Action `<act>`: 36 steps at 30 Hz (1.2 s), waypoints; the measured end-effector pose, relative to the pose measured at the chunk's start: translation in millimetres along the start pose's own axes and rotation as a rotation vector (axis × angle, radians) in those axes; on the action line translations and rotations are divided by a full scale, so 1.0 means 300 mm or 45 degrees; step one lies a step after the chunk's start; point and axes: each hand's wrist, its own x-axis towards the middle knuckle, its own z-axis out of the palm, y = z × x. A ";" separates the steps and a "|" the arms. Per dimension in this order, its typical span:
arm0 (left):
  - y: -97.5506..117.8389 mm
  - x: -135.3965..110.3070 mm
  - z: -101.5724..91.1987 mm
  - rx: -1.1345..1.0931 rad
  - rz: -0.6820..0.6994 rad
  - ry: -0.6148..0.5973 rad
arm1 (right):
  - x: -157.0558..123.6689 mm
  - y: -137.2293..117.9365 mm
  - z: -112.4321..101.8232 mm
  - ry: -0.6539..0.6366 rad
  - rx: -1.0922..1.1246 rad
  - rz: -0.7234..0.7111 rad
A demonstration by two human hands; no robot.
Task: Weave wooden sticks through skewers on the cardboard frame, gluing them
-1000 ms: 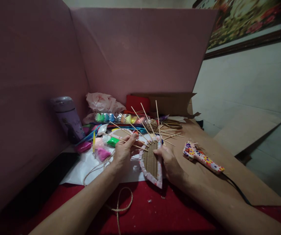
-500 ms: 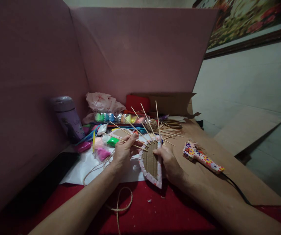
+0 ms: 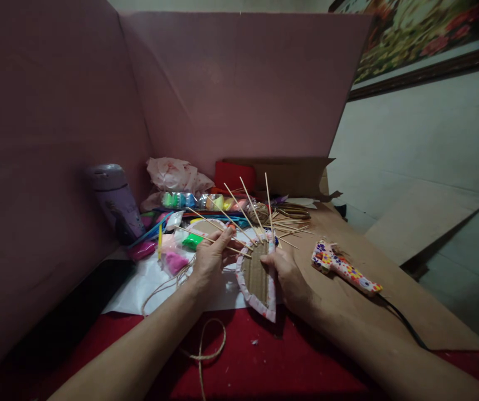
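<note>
Both nearly closed, the left hand (image 3: 211,259) pinches sticks (image 3: 200,216), the right hand (image 3: 292,278) the cardboard (image 3: 258,278) at right, probably steadying them.

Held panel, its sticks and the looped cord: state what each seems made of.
Panel: matt corrugated cardboard, by its ridged brown face; pale edging, fabric or paper.
Sticks: probably bare wood or bamboo, pale and unglossy.
Cord: perhaps jute, dull, tan, twisted-looking.
</note>
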 end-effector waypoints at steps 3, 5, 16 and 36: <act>0.000 0.000 0.000 0.003 -0.006 0.002 | 0.000 0.000 0.000 0.012 0.001 -0.008; 0.000 0.000 0.000 0.000 -0.005 -0.002 | 0.001 0.003 -0.002 0.015 0.003 -0.008; 0.003 -0.005 0.004 -0.015 -0.001 -0.011 | 0.007 0.008 -0.010 -0.024 -0.049 -0.017; 0.000 -0.006 0.002 -0.027 -0.008 -0.008 | 0.005 0.007 -0.008 0.000 -0.032 -0.023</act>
